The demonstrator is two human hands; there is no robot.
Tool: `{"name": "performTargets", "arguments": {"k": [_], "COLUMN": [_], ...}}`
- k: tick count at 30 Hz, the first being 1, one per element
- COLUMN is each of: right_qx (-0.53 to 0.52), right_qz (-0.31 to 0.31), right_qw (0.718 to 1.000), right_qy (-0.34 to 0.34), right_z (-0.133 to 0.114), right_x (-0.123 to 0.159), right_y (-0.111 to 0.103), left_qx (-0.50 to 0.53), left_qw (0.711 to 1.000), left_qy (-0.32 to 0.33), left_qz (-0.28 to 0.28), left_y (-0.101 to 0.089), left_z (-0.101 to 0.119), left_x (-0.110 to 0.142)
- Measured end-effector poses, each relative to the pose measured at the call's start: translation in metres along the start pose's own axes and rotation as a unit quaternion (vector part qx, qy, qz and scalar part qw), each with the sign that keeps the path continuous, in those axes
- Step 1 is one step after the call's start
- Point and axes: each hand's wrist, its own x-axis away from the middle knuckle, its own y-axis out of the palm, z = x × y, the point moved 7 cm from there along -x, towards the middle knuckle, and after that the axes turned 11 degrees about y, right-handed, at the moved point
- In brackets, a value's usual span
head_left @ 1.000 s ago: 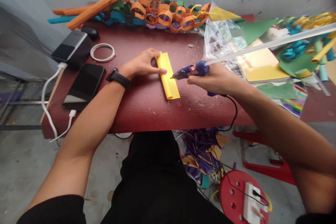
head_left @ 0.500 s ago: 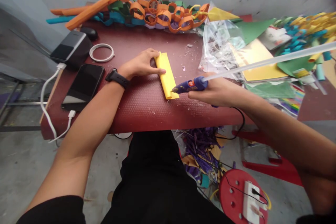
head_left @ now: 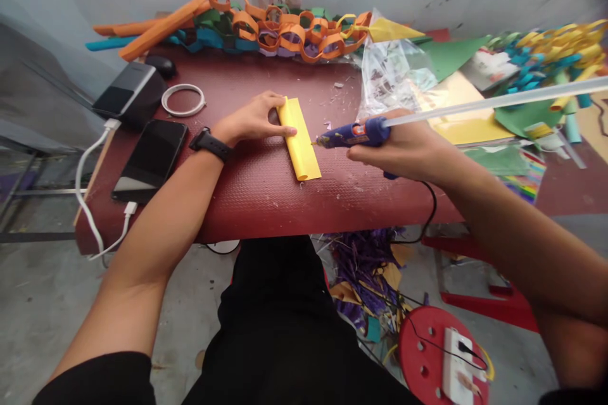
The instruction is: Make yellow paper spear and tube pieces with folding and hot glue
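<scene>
On the dark red tabletop lies a partly rolled sheet of yellow paper (head_left: 300,150), its flat flap facing right. My left hand (head_left: 259,117) grips the far part of the roll between thumb and fingers. A blue hot glue gun (head_left: 354,134) is held in my right hand (head_left: 403,149), with a long clear glue stick (head_left: 494,102) sticking out of its back. The gun's nozzle points left, close to the flap's right edge around mid-length. Whether it touches the paper I cannot tell.
Paper chains (head_left: 289,31) run along the wall. A phone (head_left: 151,158), a black box-like device (head_left: 127,96) and a coiled white cable (head_left: 183,100) are at left. A plastic bag (head_left: 392,73) and coloured papers lie at right. A power strip (head_left: 458,364) sits on a red stool (head_left: 418,351).
My right hand has moved the glue gun up and slightly right, from the near end of the flap to about its middle. My left hand still holds the rolled paper.
</scene>
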Motion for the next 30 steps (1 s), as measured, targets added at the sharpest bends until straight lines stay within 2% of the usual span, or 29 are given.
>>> {"name": "performTargets", "arguments": {"k": [3, 7, 12, 17, 25, 30], "right_qx": [-0.017, -0.039, -0.028, -0.037, -0.003, -0.014], "right_qz": [0.057, 0.102, 0.111, 0.089, 0.061, 0.061], "right_qw": [0.998, 0.994, 0.993, 0.995, 0.998, 0.997], "right_qy": [0.000, -0.016, -0.021, -0.042, -0.012, -0.043], "right_z": [-0.003, -0.009, -0.023, -0.035, -0.041, -0.053], "right_x": [-0.022, -0.061, -0.098, -0.123, -0.140, -0.134], "right_y": [-0.009, -0.018, -0.022, -0.022, -0.026, -0.026], "left_qx": [0.002, 0.005, 0.002, 0.008, 0.009, 0.009], "left_qw": [1.000, 1.000, 1.000, 1.000, 1.000, 1.000], "left_qy": [-0.003, -0.010, -0.010, -0.020, -0.026, -0.020], "left_qz": [-0.001, -0.007, -0.010, -0.005, 0.008, -0.010], "left_y": [0.000, 0.000, 0.000, 0.001, 0.000, 0.000], "left_z": [0.001, 0.004, 0.006, 0.003, 0.006, 0.010], "left_x": [0.000, 0.000, 0.001, 0.002, 0.002, 0.002]}}
